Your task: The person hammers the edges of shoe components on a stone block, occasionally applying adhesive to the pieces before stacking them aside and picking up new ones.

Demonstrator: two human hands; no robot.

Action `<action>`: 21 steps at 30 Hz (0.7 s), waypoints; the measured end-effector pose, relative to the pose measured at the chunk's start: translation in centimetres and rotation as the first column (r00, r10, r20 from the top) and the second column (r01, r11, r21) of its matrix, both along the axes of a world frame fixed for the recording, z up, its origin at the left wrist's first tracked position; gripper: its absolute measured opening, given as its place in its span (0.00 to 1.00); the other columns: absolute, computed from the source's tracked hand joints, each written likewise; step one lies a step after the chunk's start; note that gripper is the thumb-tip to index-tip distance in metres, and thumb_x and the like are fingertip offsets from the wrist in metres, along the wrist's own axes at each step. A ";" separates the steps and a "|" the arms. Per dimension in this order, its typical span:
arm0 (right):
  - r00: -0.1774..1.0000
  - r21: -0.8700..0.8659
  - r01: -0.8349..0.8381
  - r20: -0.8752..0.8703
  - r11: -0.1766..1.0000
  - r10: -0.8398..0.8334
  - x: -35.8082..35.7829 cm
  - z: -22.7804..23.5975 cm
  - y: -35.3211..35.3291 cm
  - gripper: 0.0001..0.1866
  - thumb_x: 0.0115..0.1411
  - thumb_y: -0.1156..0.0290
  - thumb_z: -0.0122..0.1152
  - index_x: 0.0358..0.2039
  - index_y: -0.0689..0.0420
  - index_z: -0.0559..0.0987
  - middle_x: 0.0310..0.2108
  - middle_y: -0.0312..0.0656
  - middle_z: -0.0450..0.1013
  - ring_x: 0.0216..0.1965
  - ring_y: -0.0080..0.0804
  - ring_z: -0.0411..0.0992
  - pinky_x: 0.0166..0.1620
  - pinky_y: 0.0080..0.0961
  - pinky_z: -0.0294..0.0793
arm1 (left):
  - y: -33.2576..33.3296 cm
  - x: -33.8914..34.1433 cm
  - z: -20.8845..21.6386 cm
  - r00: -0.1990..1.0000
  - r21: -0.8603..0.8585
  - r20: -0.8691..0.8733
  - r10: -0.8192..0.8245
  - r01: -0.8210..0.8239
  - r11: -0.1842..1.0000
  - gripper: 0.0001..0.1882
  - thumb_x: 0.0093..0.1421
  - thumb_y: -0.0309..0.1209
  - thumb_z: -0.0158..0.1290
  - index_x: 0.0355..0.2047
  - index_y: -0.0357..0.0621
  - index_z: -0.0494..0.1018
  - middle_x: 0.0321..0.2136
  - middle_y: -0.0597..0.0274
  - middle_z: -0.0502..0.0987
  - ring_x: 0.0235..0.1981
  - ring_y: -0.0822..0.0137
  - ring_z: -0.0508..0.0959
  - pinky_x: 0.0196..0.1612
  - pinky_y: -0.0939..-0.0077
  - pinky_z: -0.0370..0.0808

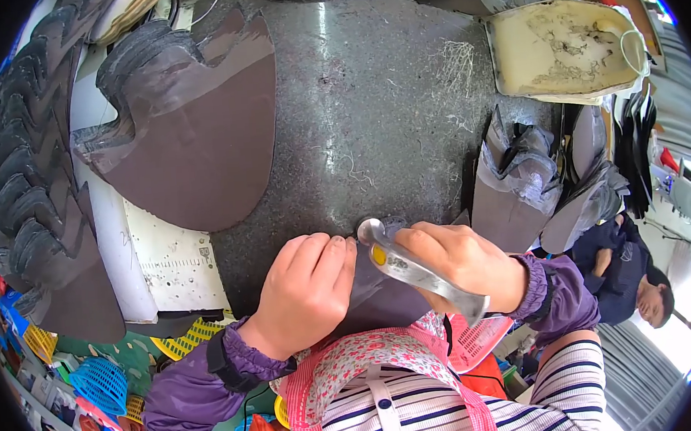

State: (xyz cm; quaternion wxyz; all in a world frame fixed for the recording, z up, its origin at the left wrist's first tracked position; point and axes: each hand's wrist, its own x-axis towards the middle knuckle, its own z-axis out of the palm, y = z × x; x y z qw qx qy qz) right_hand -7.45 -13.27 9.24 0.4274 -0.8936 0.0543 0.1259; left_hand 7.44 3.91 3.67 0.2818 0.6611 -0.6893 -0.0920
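At the near edge of the dark work surface, my left hand (pixel 306 286) has its fingers bent and pressed together on a dark sheet piece (pixel 377 303); the fingertips are partly hidden. My right hand (pixel 461 259) is closed round a hammer whose curved metal head (pixel 422 276) lies across in front of the fingers. The hammer has a round face close to my left fingertips and a flared end toward my wrist. Its handle is mostly hidden by the hand. The dark piece lies below and between both hands, with a greyish, shiny upper edge.
A stack of brown-grey cut pieces (pixel 204 145) lies at left, beside a white board (pixel 177 267). More layered pieces (pixel 40 197) line the far left. A glue-stained cream tray (pixel 566 48) stands at back right, above folded pieces (pixel 516 187). A person (pixel 622 268) is at right.
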 end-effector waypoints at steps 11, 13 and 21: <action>0.999 -0.026 -0.011 -0.046 1.000 0.010 0.3 0.4 0.5 0.26 0.43 0.77 0.60 0.44 0.69 0.65 0.33 0.55 0.68 0.32 0.56 0.73 0.34 0.44 0.75 | 1.6 -1.0 -0.1 0.983 0.042 -0.113 0.143 -0.139 0.989 0.15 0.46 0.21 0.61 0.36 0.31 0.77 0.30 0.53 0.75 0.33 0.55 0.76 0.37 0.64 0.74; 0.999 -0.034 -0.015 -0.048 0.999 0.013 0.3 0.4 0.5 0.26 0.43 0.77 0.60 0.45 0.69 0.65 0.33 0.55 0.68 0.32 0.56 0.73 0.34 0.44 0.75 | 1.4 -1.3 0.2 0.985 0.044 -0.093 0.146 -0.142 0.989 0.15 0.46 0.21 0.62 0.36 0.31 0.77 0.30 0.53 0.75 0.33 0.55 0.76 0.37 0.64 0.74; 0.998 -0.022 -0.060 -0.015 0.998 0.059 0.6 -0.4 1.1 0.27 0.44 0.77 0.59 0.47 0.68 0.65 0.35 0.54 0.68 0.33 0.55 0.73 0.35 0.43 0.76 | 2.3 -1.8 -0.7 0.907 0.073 -0.258 0.333 -0.325 0.943 0.16 0.46 0.21 0.62 0.38 0.32 0.77 0.30 0.55 0.75 0.35 0.57 0.75 0.38 0.64 0.73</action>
